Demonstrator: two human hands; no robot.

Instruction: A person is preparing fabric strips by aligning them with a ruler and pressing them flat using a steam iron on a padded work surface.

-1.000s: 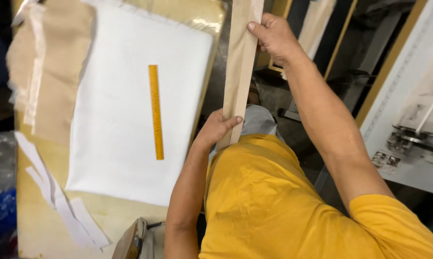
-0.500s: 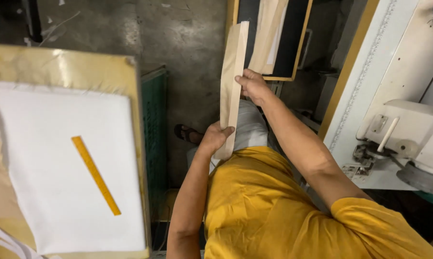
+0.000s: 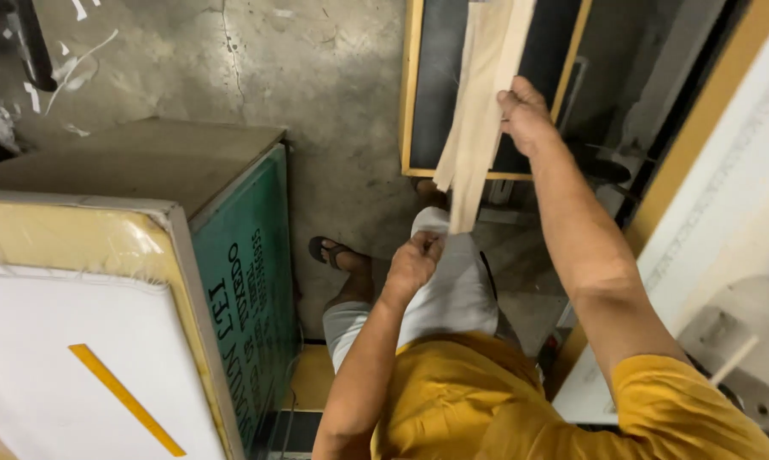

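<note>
The right hand (image 3: 525,115) is pinching the upper part of tan fabric strips (image 3: 478,111) while the left hand's (image 3: 414,264) fingers are closing below their lower end, well clear of the bench (image 3: 175,255).

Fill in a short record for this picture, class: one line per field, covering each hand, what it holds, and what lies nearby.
right hand: right hand raised, gripping long pale beige fabric strips near their upper part
left hand: left hand closed just below the strips' lower end; contact unclear
left of person: white sheet with flat yellow ruler on it
beside that: green box
floor: grey concrete floor
</note>
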